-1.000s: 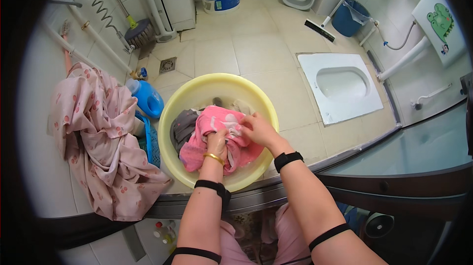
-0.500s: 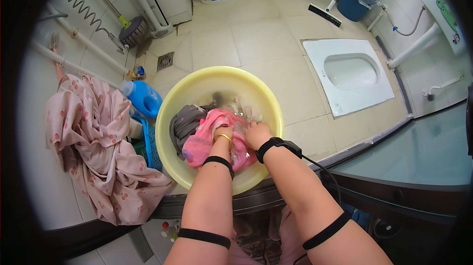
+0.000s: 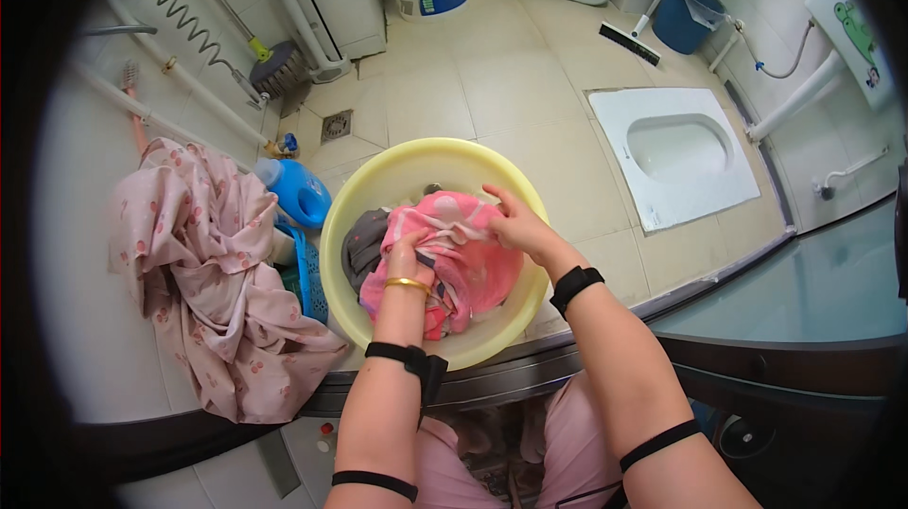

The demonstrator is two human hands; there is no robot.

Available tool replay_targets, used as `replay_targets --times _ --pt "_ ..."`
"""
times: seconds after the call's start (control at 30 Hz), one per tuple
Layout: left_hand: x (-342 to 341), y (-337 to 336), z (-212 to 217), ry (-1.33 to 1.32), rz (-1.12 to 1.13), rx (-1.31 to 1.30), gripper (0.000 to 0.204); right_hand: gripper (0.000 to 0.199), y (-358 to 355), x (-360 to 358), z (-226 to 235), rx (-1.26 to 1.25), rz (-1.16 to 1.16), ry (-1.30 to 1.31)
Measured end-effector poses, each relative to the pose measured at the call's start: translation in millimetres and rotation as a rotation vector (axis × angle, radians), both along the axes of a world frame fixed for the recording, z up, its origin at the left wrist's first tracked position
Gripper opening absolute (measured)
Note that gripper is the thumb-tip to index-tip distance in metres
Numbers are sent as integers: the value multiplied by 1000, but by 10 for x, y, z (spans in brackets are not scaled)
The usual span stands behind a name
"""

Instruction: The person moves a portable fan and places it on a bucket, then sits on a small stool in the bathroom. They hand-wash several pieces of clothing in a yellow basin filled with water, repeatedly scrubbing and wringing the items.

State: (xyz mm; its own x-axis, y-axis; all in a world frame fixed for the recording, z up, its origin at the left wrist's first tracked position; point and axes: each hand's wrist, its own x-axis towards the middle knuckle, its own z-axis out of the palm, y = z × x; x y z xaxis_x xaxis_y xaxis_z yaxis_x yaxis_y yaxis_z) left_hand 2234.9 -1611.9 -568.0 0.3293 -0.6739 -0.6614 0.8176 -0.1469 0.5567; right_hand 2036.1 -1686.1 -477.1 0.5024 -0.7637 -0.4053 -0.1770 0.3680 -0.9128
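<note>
A wet pink patterned cloth (image 3: 478,268) lies bunched in a yellow basin (image 3: 537,225), partly raised and spread toward the right. My left hand (image 3: 410,261), below which a gold bangle sits on the wrist, is sunk in its folds and grips it; some fingertips are hidden in the fabric. At the basin's right side, my right hand (image 3: 518,225) holds the cloth's upper right edge, the index finger stretched out above it. Beside the pink cloth, a dark grey cloth (image 3: 361,249) rests against the basin's left wall. Little of the water in the basin shows.
Left of the basin stand a blue detergent bottle (image 3: 301,195) and a blue plastic basket (image 3: 312,272). A pale pink printed fabric (image 3: 213,291) hangs beside them. A squat toilet (image 3: 676,154) is set in the floor at right. A floor drain (image 3: 337,126) lies farther back.
The pink cloth has been lifted and spread to the right over the basin. My right hand has risen out of the basin's middle to its right side; my left hand has shifted slightly left.
</note>
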Motion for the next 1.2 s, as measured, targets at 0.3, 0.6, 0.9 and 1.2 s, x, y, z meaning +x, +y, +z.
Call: replay_targets --times 0.3,0.6,0.9,1.2 --pt "-333 491 997 358 22 -442 55 30 179 226 235 -394 79 45" --pt "-106 516 461 438 -336 -808 57 23 1191 835 591 -1014 56 95" --pt "-232 533 75 430 -130 -690 38 21 1252 956 291 -907 -103 214" --pt "-129 501 -66 500 -246 -819 35 33 1214 1037 153 -860 -183 266"
